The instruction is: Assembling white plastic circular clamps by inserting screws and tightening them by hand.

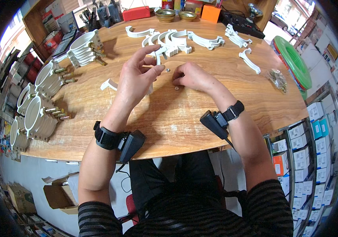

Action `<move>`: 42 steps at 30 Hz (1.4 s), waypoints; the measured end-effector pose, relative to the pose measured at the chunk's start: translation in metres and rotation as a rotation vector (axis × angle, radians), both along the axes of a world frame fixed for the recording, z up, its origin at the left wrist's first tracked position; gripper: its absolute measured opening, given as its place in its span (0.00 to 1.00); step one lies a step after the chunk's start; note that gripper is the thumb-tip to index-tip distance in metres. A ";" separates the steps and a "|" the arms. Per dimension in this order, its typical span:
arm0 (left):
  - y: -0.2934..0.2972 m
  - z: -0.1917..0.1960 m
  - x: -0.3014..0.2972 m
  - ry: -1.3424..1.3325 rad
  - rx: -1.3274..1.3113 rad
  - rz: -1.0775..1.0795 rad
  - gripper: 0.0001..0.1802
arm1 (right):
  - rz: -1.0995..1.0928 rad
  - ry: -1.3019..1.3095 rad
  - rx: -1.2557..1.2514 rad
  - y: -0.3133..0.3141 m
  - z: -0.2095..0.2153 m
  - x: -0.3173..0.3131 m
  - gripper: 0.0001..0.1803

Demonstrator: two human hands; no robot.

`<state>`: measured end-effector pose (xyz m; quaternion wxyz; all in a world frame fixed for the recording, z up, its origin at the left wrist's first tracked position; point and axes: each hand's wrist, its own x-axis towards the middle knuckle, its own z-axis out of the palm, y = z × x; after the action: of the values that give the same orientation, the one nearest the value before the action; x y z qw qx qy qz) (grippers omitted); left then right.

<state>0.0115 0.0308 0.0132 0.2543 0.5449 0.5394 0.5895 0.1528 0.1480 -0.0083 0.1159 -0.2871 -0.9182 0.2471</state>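
Observation:
My left hand (135, 81) is over the middle of the table, thumb and forefinger apart. Just beyond its fingers is the end of a white curved clamp half (158, 58); I see no firm hold on it. Another white clamp piece (109, 84) lies partly hidden beneath my left wrist. To the right, my right hand (194, 77) is low over the wood with its fingers curled together; whatever they pinch is hidden. One small nut (176, 88) lies just below those fingers. A second small metal nut (168, 70) sits between the two hands.
Stacked white ring clamps with bolts (40, 118) line the left side. Loose clamp halves (169, 41) lie at the back. A bag of small hardware (277, 81) rests at right, near green coiled hose (291, 61). Brass bowls (165, 15) and an orange box (211, 13) stand behind.

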 end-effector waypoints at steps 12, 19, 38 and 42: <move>0.001 -0.001 0.000 0.021 0.002 0.010 0.23 | 0.248 -0.139 -0.057 -0.017 0.014 0.005 0.12; 0.003 -0.003 0.000 0.005 0.004 -0.034 0.23 | 0.160 0.101 -0.036 -0.013 0.011 -0.001 0.12; -0.005 0.005 0.006 0.158 0.069 -0.008 0.19 | 0.289 0.838 -0.469 -0.031 0.027 -0.002 0.17; -0.006 0.007 0.008 0.191 0.100 0.078 0.16 | 0.336 0.852 -0.696 -0.031 0.028 0.000 0.17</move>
<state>0.0191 0.0249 0.0200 0.1512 0.5893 0.5518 0.5704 0.1533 0.1172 0.0199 0.3334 -0.0335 -0.6879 0.6438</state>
